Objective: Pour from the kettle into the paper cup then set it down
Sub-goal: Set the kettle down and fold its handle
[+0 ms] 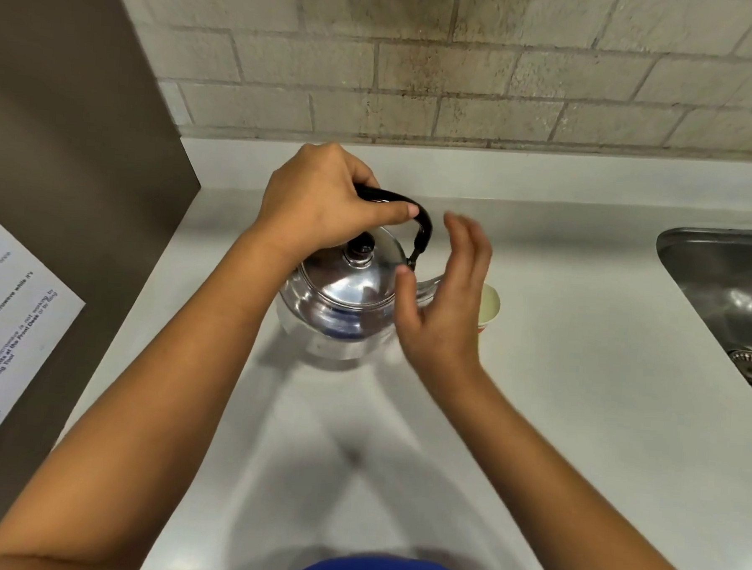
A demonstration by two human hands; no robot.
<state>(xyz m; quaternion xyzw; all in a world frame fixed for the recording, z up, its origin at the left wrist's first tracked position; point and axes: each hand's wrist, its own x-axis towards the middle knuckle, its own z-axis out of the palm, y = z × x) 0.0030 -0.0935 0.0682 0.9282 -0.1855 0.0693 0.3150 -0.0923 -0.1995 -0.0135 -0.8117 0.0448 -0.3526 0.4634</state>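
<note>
Mirror-polished metal kettle (342, 309) with glossy black handle (406, 208); matt counter (578, 382); shiny steel sink (689, 253).

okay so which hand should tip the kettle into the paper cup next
Left. The left hand already grips the kettle by its handle; the right hand is open beside the paper cup.

Counter (555, 403): bare from the front edge back to the kettle (342, 309), and bare again between cup (490, 308) and sink (722, 303). Kettle stands mid-counter; cup close at its right, spout side, little gap between. Left hand (326, 203) wrapped around the kettle handle. Right hand (447, 297), fingers spread, fills the space in front of the cup. Left: brown panel (66, 181) with a notice (10, 322). Behind: brick wall (464, 71).
</note>
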